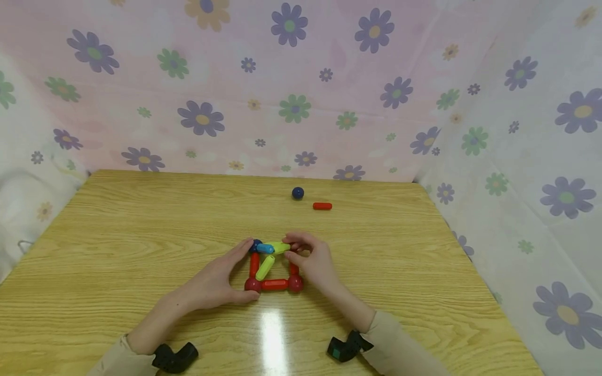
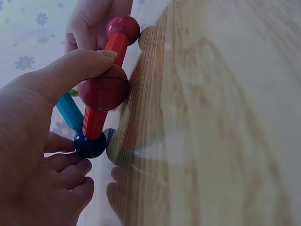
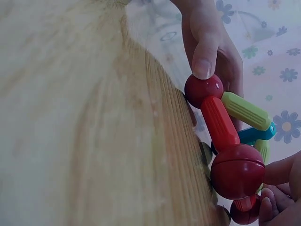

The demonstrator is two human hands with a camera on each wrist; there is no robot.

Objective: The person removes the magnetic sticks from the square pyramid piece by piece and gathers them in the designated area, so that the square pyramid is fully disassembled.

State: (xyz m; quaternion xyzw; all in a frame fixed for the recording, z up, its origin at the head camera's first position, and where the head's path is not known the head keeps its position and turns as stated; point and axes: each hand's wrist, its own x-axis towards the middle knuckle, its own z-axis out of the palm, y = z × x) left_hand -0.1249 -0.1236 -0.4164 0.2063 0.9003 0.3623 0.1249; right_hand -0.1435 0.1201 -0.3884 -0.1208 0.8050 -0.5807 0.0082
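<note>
A square of magnetic balls and rods rests on the table. My left hand (image 1: pixel 213 284) holds its left side, thumb on the front-left red ball (image 1: pixel 253 285) and fingers against the dark blue ball (image 1: pixel 256 245). Red rods join the balls along the front (image 1: pixel 275 284) and sides. From the corners a yellow-green rod (image 1: pixel 265 268) and a light blue rod (image 1: pixel 265 248) slant up and inward. At the back right, my right hand (image 1: pixel 317 263) pinches another yellow-green rod (image 1: pixel 281 247), above a red ball (image 3: pixel 245 212) that the head view hides.
Farther back on the wooden table (image 1: pixel 141 224) lie a loose dark blue ball (image 1: pixel 298 193) and a loose red rod (image 1: pixel 322 206). Flowered cloth (image 1: pixel 244 94) hangs behind and at the sides. Each wrist carries a black device (image 1: pixel 175 357).
</note>
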